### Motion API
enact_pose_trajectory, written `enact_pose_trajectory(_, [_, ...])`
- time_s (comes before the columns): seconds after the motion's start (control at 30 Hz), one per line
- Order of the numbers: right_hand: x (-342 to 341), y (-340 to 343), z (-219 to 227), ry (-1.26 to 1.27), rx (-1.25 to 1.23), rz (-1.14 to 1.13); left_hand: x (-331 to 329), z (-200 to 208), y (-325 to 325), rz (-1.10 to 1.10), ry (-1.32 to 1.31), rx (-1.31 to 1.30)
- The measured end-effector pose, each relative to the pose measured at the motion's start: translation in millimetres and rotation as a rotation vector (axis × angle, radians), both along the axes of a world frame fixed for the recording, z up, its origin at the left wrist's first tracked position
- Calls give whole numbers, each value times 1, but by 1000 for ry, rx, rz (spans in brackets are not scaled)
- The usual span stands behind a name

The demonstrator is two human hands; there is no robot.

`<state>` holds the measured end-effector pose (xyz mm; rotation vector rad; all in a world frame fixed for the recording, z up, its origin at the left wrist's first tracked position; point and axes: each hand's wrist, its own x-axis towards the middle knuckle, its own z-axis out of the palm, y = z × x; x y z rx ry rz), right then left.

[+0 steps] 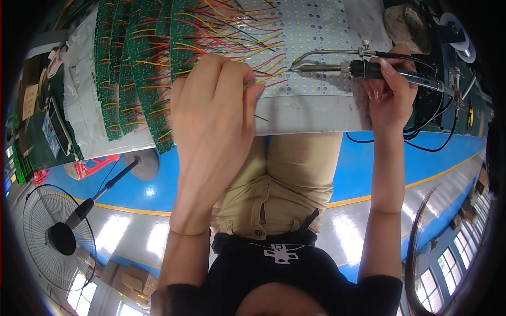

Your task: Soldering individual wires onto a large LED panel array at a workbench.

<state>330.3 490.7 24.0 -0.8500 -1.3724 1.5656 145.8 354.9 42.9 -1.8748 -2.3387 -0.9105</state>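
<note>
In my right hand (392, 87) is a soldering iron (363, 69), its fingers wrapped round the black handle. A thin curved metal feed tube (327, 52) is clamped along the iron. Both tips meet over the left part of a white LED board (316, 37). My left hand (216, 100) is closed in a pinch at the ends of red and yellow wires (263, 79), beside the iron's tip. One black wire (260, 117) sticks out below its fingers. The wires run from green circuit boards (142, 68) lying in strips at the left.
A brown stone-like block (406, 26) and a solder wire reel (458, 37) stand at the far right. Black cables (432, 145) hang near my right wrist. A phone (59, 126) lies at the table's left end. A black fan (60, 238) stands on the floor at the left.
</note>
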Motion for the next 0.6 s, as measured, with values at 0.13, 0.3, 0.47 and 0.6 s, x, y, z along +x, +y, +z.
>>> enact_pose_trajectory(0.13, [0,-1,2,-7,-10,-27,-3,-7,1,-35,-3,-10])
enact_pose_trajectory(0.3, [0,0,2,-9,-10,-12,-5,-7,2,-59,-83,-45])
enact_pose_trajectory(0.47, [-1,-1,2,25,-25,-31,-5,-4,4,-84,3,-53])
enact_pose_trajectory(0.6, [0,-1,2,23,-36,-28,-5,-5,4,-66,24,-63])
